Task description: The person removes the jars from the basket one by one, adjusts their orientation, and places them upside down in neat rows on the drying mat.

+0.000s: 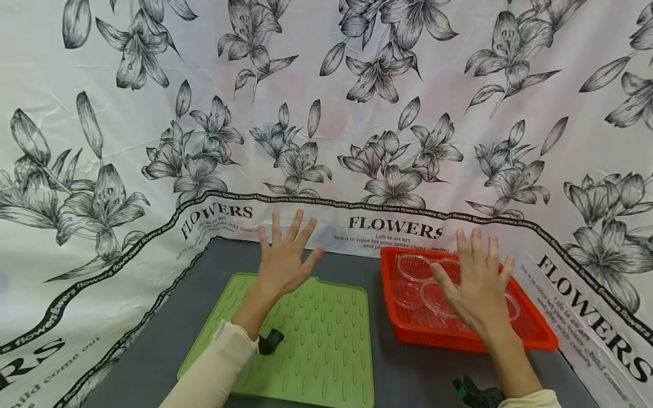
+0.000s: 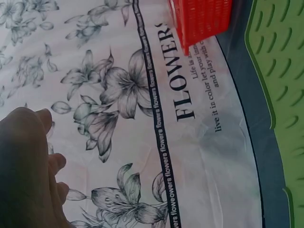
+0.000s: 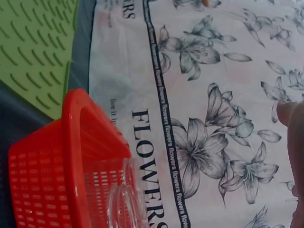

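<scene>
My left hand (image 1: 287,263) is raised with its fingers spread and nothing in them, over the far part of a green ridged mat (image 1: 326,340). In the head view my right hand (image 1: 478,286) also has its fingers spread and holds nothing; it hovers in front of a red plastic basket (image 1: 408,333). Several clear round dishes (image 1: 414,266) lie in that basket, some of them hidden behind the right hand. The right wrist view shows the clear dishes (image 3: 121,204) close to the basket's rim (image 3: 73,142). Only part of each hand appears in its own wrist view.
A dark grey tabletop (image 1: 153,340) lies under the mat and basket. White cloth (image 1: 306,68) with black flower prints and lettering hangs behind and along both sides. A black strap piece (image 1: 270,341) sits at the left wrist, and a black device (image 1: 476,392) at the right.
</scene>
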Tool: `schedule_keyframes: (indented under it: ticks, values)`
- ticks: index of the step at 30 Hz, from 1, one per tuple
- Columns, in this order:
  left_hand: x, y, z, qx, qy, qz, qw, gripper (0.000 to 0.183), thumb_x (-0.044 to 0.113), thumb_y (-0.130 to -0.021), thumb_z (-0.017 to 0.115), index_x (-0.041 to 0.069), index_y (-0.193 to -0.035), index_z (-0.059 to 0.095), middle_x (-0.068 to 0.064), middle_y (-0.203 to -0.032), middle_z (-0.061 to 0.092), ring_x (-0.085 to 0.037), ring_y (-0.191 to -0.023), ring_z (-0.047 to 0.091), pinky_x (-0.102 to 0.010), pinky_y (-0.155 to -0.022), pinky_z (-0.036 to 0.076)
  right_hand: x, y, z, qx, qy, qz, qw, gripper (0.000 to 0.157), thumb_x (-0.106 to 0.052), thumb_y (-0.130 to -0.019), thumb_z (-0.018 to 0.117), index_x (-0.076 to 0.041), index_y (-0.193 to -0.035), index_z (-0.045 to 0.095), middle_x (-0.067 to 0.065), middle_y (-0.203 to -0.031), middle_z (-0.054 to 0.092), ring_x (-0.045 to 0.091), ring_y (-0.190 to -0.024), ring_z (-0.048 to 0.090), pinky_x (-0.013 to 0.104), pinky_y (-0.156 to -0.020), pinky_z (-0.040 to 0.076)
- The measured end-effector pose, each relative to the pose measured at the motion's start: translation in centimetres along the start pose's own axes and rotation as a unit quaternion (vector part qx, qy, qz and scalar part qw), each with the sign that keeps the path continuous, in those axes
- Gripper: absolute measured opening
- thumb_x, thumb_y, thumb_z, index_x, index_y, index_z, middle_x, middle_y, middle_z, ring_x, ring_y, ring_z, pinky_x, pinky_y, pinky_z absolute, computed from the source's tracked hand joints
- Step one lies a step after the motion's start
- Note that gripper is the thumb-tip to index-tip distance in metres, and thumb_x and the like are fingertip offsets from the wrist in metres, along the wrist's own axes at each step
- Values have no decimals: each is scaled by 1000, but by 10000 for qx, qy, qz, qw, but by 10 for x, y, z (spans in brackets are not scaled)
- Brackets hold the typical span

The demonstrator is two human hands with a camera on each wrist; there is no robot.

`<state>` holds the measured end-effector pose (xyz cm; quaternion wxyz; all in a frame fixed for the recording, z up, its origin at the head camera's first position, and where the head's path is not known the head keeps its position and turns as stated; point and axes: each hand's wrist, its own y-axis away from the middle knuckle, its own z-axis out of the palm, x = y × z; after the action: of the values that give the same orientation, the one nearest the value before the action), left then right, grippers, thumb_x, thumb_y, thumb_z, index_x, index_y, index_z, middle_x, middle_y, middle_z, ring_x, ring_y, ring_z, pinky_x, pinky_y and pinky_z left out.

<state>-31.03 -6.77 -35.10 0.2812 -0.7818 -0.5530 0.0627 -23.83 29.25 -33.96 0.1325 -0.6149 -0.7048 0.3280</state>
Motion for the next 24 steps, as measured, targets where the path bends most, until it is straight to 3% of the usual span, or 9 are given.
schedule_keyframes:
  ticks: [8,15,24]
  values:
    - [5,0,7,-67,-63,78,9999,65,68,-96,26,42,-153,10,9,-164,0,-40,-149,-13,-70,-114,-7,13,6,5,-67,113,83,9999,84,-57,-93,48,-21,-157,6,13,-164,3,44,-149,-5,73,-109,-13]
    - [11,4,19,-239,49,187,9995,65,67,-96,28,42,-153,11,11,-164,-2,-38,-149,-15,-69,-114,-10,27,16,10,-122,189,208,9995,82,-56,-93,49,-19,-157,12,20,-162,11,46,-148,-3,73,-109,-14]
    - [20,8,35,-312,-56,472,9984,64,67,-96,26,43,-153,8,10,-164,3,-38,-150,-8,-69,-116,-4,35,23,17,-143,276,268,9992,82,-56,-93,50,-11,-155,20,26,-156,24,49,-146,4,74,-108,-15]
